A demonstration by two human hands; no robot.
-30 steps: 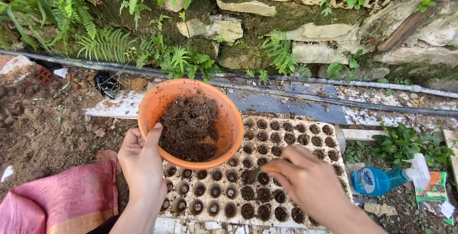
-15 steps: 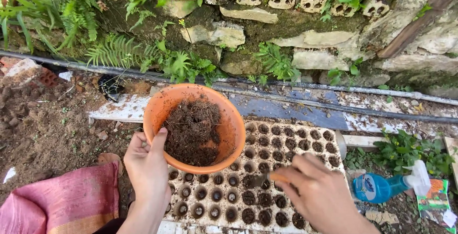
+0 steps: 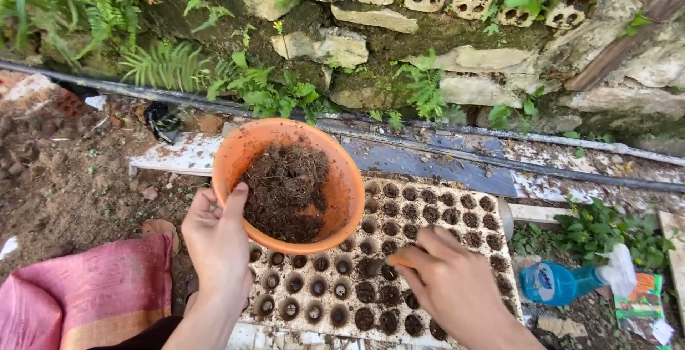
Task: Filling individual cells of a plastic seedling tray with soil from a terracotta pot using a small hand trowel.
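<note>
**Filling a seed tray from an orange bowl**

Head view: left hand (image 3: 217,239) clamped on the rim of an orange bowl (image 3: 342,179) of dark fibrous soil (image 3: 285,189), tilted above the seed tray (image 3: 457,214). Right hand (image 3: 449,279), fingers pinched round a small orange-handled tool (image 3: 389,261), tip down among the tray's cells. Blue spray bottle (image 3: 560,282) lying to the right.

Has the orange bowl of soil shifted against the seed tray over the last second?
No. The orange bowl sits over the same upper-left corner of the seed tray, gripped by the left hand; only the camera drifted.
</note>
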